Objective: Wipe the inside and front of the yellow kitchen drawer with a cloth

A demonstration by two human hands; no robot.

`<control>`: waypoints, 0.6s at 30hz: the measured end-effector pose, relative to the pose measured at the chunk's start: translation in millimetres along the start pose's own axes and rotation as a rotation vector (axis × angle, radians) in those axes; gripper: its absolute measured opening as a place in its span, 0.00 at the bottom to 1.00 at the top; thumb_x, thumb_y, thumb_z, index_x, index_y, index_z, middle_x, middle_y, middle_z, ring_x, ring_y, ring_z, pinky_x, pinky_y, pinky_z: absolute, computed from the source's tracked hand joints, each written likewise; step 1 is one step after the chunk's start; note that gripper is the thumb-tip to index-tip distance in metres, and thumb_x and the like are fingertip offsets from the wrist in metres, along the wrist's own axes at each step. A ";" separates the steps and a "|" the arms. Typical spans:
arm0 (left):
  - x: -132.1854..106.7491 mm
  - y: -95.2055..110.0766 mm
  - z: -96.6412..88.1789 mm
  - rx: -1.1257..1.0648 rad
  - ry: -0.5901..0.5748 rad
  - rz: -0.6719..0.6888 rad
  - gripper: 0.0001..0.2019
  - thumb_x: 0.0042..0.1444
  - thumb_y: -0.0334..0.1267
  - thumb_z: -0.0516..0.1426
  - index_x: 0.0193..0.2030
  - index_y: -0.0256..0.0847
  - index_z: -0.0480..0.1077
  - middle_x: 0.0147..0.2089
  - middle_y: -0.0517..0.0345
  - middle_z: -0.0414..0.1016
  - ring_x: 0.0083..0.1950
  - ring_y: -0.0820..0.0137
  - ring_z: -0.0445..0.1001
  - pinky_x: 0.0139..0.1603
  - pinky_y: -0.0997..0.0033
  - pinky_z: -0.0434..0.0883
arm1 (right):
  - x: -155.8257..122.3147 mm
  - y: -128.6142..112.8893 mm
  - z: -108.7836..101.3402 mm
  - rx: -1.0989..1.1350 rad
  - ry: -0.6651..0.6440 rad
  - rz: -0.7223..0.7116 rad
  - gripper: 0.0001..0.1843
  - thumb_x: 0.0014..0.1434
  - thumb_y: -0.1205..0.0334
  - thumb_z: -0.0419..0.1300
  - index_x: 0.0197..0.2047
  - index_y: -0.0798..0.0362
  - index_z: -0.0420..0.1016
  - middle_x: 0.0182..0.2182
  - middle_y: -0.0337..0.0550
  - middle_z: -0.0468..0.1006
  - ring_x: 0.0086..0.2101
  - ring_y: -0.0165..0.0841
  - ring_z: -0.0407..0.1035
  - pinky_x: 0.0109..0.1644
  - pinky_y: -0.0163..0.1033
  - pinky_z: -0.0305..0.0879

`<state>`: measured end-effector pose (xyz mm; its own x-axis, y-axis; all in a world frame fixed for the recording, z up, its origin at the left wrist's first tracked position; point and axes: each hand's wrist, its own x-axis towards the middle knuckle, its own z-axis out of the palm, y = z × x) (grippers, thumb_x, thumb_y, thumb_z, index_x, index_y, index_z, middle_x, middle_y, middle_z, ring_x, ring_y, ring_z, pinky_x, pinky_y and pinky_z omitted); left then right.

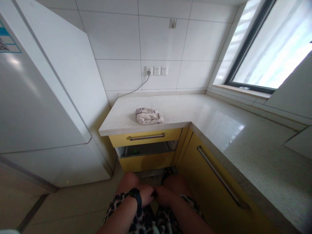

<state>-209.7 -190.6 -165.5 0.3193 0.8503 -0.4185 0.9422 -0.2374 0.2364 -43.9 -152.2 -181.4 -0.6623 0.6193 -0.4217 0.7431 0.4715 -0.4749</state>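
Observation:
My left hand, with a black watch on its wrist, rests near my left knee with the fingers curled. My right hand lies beside it with its fingers closed. The two hands meet around a small dark thing between the knees; I cannot make out what it is. Just ahead of my knees stands a yellow pulled-out lower drawer under the counter.
A folded beige cloth lies on the pale L-shaped counter. A white fridge stands at the left. Yellow cabinet front with a long bar handle is at the right. Wall sockets with one cable; a window at the upper right.

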 end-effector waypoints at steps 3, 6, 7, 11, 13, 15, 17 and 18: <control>-0.3 -0.8 0.1 -0.002 0.005 0.002 0.18 0.58 0.40 0.50 0.47 0.45 0.79 0.46 0.46 0.82 0.48 0.55 0.81 0.45 0.59 0.76 | 0.7 -0.1 0.6 -0.020 -0.002 -0.017 0.18 0.57 0.62 0.56 0.48 0.50 0.81 0.47 0.51 0.83 0.46 0.44 0.78 0.45 0.41 0.69; -1.3 -1.4 -0.9 -0.005 -0.005 0.006 0.18 0.59 0.41 0.50 0.47 0.45 0.79 0.46 0.47 0.82 0.47 0.55 0.81 0.44 0.60 0.76 | -0.6 -1.1 0.4 -0.031 0.003 -0.021 0.19 0.58 0.63 0.55 0.49 0.51 0.81 0.48 0.53 0.82 0.46 0.44 0.78 0.45 0.41 0.70; -1.5 -1.4 -1.1 -0.006 -0.006 0.007 0.18 0.59 0.41 0.50 0.47 0.45 0.79 0.46 0.47 0.82 0.47 0.55 0.81 0.44 0.60 0.76 | -1.5 -1.7 -0.1 -0.033 0.004 -0.023 0.19 0.58 0.62 0.55 0.49 0.51 0.81 0.48 0.54 0.82 0.46 0.45 0.78 0.45 0.42 0.70; -1.1 -1.4 -1.0 -0.012 -0.001 0.016 0.18 0.58 0.40 0.51 0.49 0.46 0.79 0.48 0.47 0.82 0.49 0.54 0.80 0.45 0.59 0.76 | -6.5 -5.1 -3.6 -0.038 0.011 -0.021 0.19 0.58 0.62 0.55 0.49 0.51 0.81 0.47 0.54 0.82 0.47 0.46 0.78 0.45 0.43 0.70; -0.6 -1.7 -0.7 -0.015 -0.007 0.016 0.18 0.57 0.40 0.51 0.48 0.45 0.79 0.47 0.46 0.82 0.49 0.53 0.80 0.45 0.58 0.76 | -8.8 -6.8 -5.4 -0.036 0.016 -0.020 0.19 0.58 0.62 0.55 0.49 0.51 0.80 0.48 0.53 0.82 0.47 0.46 0.77 0.45 0.43 0.70; -0.5 -2.2 -0.5 -0.019 -0.015 0.017 0.18 0.57 0.39 0.51 0.47 0.46 0.79 0.46 0.46 0.82 0.48 0.53 0.81 0.45 0.57 0.77 | -10.4 -7.5 -6.6 -0.032 0.016 -0.021 0.19 0.58 0.61 0.54 0.49 0.50 0.80 0.48 0.53 0.82 0.47 0.46 0.78 0.45 0.43 0.71; -0.6 -2.8 -0.3 -0.022 -0.017 0.019 0.18 0.58 0.40 0.51 0.48 0.46 0.79 0.47 0.47 0.82 0.48 0.53 0.81 0.45 0.57 0.77 | -10.9 -6.6 -7.0 -0.028 0.017 -0.019 0.19 0.58 0.61 0.55 0.49 0.51 0.80 0.47 0.55 0.82 0.46 0.48 0.78 0.44 0.44 0.71; -0.5 -3.1 -0.3 -0.024 -0.016 0.021 0.18 0.58 0.40 0.51 0.49 0.47 0.79 0.47 0.47 0.82 0.49 0.54 0.80 0.46 0.57 0.77 | -10.8 -5.7 -7.0 -0.026 0.018 -0.019 0.19 0.57 0.61 0.55 0.49 0.52 0.80 0.47 0.55 0.82 0.46 0.48 0.78 0.44 0.44 0.71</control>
<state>-212.8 -190.1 -165.8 0.3405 0.8374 -0.4276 0.9327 -0.2433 0.2662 -40.4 -157.1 -168.8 -0.6744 0.6215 -0.3985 0.7331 0.4993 -0.4618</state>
